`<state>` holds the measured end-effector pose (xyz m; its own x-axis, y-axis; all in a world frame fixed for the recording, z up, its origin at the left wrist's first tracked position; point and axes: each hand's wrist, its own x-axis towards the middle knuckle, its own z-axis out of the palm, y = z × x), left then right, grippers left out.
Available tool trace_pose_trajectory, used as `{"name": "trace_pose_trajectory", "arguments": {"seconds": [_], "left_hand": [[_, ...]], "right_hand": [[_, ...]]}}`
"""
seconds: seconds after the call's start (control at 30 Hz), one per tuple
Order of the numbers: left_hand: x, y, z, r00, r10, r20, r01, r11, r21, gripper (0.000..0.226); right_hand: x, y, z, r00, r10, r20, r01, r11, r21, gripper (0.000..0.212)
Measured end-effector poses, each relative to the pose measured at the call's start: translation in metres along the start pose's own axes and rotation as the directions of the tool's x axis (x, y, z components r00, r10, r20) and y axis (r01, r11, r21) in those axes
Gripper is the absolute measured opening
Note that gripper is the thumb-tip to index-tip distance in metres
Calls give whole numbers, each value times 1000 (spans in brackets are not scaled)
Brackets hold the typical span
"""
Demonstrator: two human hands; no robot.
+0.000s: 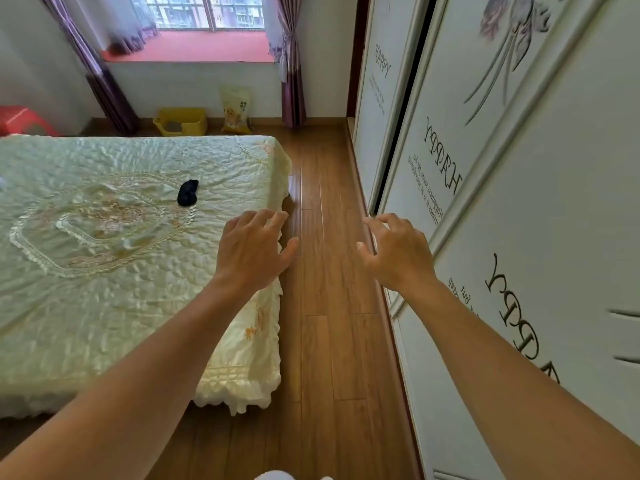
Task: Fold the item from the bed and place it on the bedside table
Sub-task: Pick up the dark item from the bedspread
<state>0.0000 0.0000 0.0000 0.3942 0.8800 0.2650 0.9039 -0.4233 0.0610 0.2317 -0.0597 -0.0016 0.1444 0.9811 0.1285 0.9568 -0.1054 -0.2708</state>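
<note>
A small dark bundled item [188, 192] lies on the bed [104, 271], on its pale green quilted cover near the right edge. My left hand [254, 249] hovers over the bed's right edge, below and to the right of the dark item, fingers spread and holding nothing. My right hand [394, 251] is stretched out over the wooden floor beside the wardrobe, fingers apart and empty. No bedside table is in view.
A white sliding wardrobe [502, 202] lines the right side. A strip of wooden floor [332, 306] runs between it and the bed. A yellow tub [181, 122] and a printed bag [236, 110] stand under the window; a red stool [17, 121] is at far left.
</note>
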Motion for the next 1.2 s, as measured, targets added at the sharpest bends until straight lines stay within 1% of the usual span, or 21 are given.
{"name": "trace_pose_trajectory", "arguments": {"seconds": [0.07,0.23,0.33,0.43,0.63,0.77,0.93,1.2], "left_hand": [[7,0,2,1000,-6,18,6,1000,-7,55],[34,-5,13,1000,2,-2,-2,1000,-1,55],[55,-13,20,1000,5,-21,-5,1000,0,54],[83,-27,30,1000,-9,-10,9,1000,4,55],[159,-63,55,1000,-18,3,18,1000,-11,57],[219,-91,67,1000,-18,7,18,999,-51,56],[286,-125,83,1000,-24,-11,23,998,-56,52],[385,-148,110,1000,-11,11,12,999,-42,50]], "right_hand": [[8,2,0,1000,3,3,-3,1000,18,52],[33,8,5,999,5,32,-5,1000,2,53],[56,9,10,999,8,36,-8,1000,-3,53],[87,6,17,999,-3,32,4,1000,-11,53],[173,-5,31,1000,-5,19,6,999,-32,52],[236,-19,37,999,-4,35,6,999,-52,52],[313,-31,45,1000,-7,25,8,998,-59,51],[413,-18,70,999,-11,45,13,999,-44,51]]}}
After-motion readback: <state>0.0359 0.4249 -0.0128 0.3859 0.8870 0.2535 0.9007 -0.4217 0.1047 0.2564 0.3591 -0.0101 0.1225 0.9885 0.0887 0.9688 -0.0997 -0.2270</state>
